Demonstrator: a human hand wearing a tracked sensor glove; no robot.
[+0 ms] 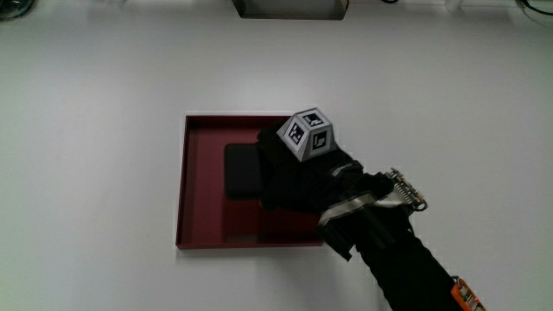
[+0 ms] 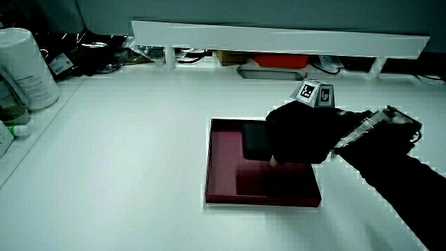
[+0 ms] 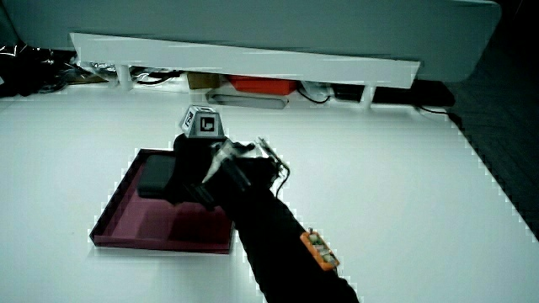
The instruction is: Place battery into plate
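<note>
A dark red square plate (image 1: 183, 186) lies on the white table, seen in both side views as well (image 2: 223, 164) (image 3: 118, 215). A flat black battery (image 1: 242, 170) (image 2: 254, 139) (image 3: 156, 181) sits just over the plate's floor, casting a shadow on the part of the floor nearer the person. The gloved hand (image 1: 294, 181) (image 2: 300, 136) (image 3: 192, 168) is over the plate, shut on one end of the battery. The patterned cube (image 1: 308, 134) rides on its back. Most of the fingers are hidden under the hand.
A low white partition (image 2: 279, 35) (image 3: 244, 59) runs along the table's edge farthest from the person, with a red item (image 2: 279, 61) and a grey tray (image 1: 289, 9) under it. A white canister (image 2: 28, 66) stands at a table edge.
</note>
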